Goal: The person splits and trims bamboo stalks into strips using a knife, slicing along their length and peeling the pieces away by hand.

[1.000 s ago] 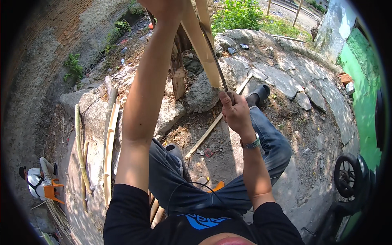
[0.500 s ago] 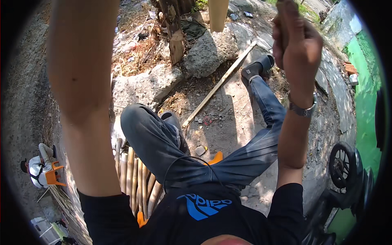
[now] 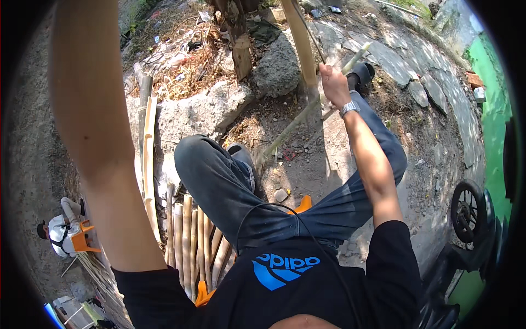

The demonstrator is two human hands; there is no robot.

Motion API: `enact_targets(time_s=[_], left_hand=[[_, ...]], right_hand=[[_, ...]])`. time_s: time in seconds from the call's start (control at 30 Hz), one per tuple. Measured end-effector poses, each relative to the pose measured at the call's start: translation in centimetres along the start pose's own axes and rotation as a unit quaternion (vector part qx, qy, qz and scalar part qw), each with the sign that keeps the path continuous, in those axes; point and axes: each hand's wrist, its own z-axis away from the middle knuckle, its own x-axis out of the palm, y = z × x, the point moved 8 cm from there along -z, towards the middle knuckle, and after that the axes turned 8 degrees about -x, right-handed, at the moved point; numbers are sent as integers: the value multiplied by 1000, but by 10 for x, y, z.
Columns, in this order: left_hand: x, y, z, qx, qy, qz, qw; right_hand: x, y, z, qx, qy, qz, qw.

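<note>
Right hand (image 3: pixel 332 83) closed around the handle of a thin blade set against the upright bamboo strip (image 3: pixel 300 41), seemingly for splitting it, beside the rock (image 3: pixel 276 68); left hand raised out of view, grip impossible to tell.

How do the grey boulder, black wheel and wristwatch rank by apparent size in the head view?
1. grey boulder
2. black wheel, looks slightly smaller; fisheye rim makes this unsure
3. wristwatch, clearly smallest
</note>
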Motion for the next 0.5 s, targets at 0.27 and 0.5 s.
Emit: enact_targets(time_s=[0.27,0.5], left_hand=[[36,-115,49,-26,99,106,989],[203,-175,133,-140,-200,98,965]], right_hand=[[64,25,98,131,3,-124,984],[-2,38,89,187,69,-127,972]])
